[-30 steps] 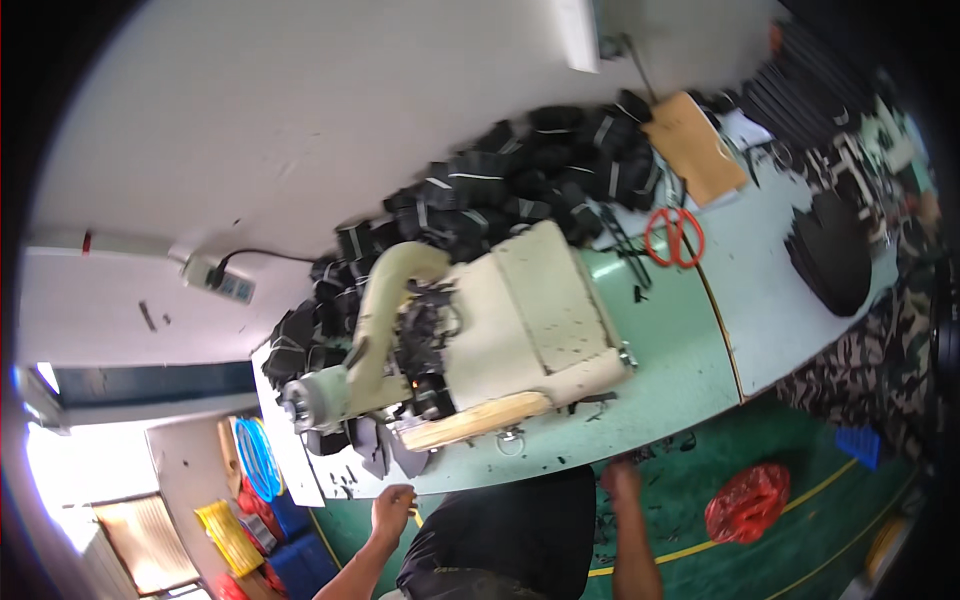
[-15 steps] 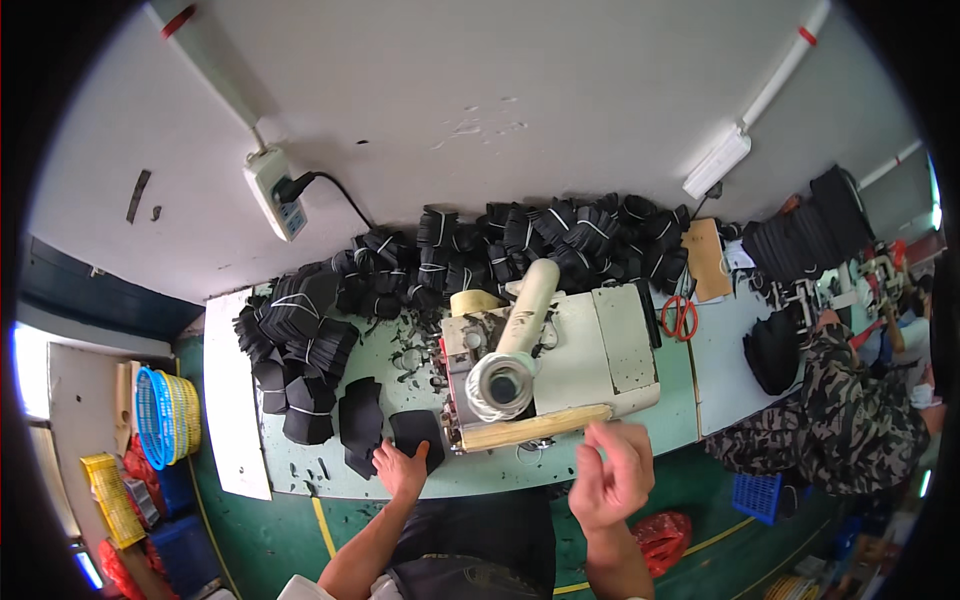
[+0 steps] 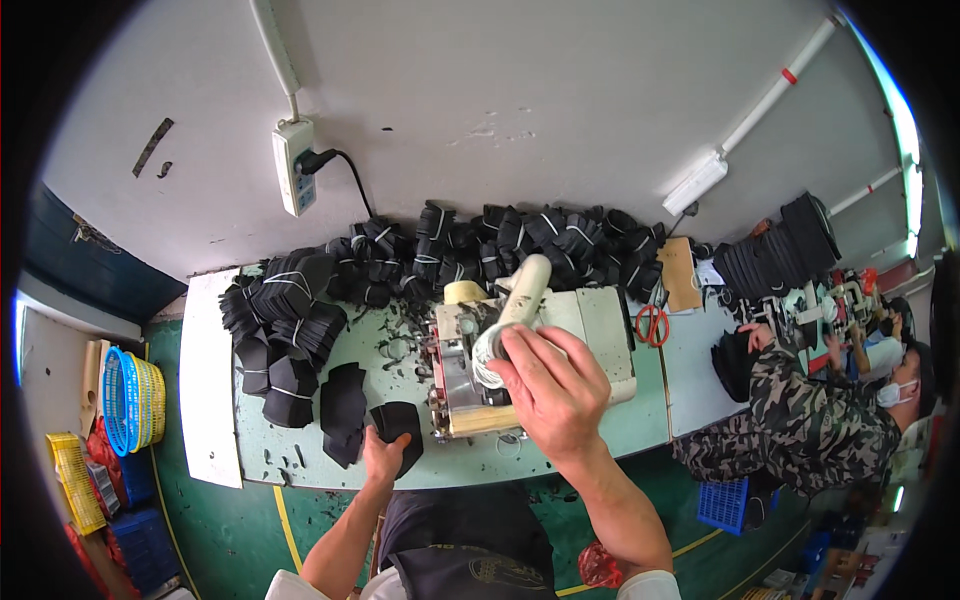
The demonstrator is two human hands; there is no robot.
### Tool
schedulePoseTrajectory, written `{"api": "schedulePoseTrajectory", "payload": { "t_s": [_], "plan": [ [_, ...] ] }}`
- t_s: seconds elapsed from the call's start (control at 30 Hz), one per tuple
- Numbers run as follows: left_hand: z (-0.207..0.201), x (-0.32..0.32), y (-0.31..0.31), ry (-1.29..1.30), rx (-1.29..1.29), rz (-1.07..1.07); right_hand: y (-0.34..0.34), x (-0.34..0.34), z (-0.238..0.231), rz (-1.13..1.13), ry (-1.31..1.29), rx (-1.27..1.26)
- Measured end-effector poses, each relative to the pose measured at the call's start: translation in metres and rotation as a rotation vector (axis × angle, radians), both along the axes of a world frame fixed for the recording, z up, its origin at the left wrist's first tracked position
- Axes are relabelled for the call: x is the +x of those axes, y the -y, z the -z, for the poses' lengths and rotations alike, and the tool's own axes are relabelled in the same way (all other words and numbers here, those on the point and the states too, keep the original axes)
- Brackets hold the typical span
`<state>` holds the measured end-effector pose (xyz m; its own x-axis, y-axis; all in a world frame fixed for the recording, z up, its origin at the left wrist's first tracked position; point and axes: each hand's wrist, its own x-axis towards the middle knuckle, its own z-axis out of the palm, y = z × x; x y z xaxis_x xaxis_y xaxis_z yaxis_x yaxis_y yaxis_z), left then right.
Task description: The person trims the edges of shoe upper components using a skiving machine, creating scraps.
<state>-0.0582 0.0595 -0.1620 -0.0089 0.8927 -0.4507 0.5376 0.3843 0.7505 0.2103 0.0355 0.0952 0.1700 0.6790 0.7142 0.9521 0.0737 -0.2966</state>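
My left hand is closed on a dark, flat stack of black fabric pieces near the table's front edge, thumb on top. Just left of it lies another stack of black pieces. My right hand is over the front of a cream-coloured machine, fingers bent together at a roll of white string by the machine's upright tube. The fingers hide part of the roll, and the fingertips seem to grip its edge.
Bundles of black pieces tied with white string are heaped along the table's back and left. Red-handled scissors lie right of the machine. A co-worker in a camouflage jacket sits at right. Black scraps litter the pale table.
My right hand has moved up and left, from in front of the machine to the string roll. My left hand, flat on the black pieces before, now grips them at their near edge.
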Motion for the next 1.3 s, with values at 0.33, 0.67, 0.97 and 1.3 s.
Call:
{"api": "schedulePoseTrajectory", "payload": {
  "t_s": [0.33,0.67,0.97,1.3],
  "plan": [
    [-0.123,0.01,0.033,0.758,-0.372,-0.248,-0.01,0.009,0.011,-0.156,-0.056,0.118],
    [-0.167,0.031,0.035,0.983,-0.547,-0.248,0.049,-0.024,0.014,-0.133,-0.266,-0.086],
    [-0.161,0.046,0.046,0.924,-0.169,-0.065,0.1,-0.094,0.095,-0.519,-1.988,-0.578],
    [-0.114,0.086,-0.081,0.462,0.058,0.515,0.075,-0.058,0.134,-0.279,-0.56,-0.592]
  ]
}}
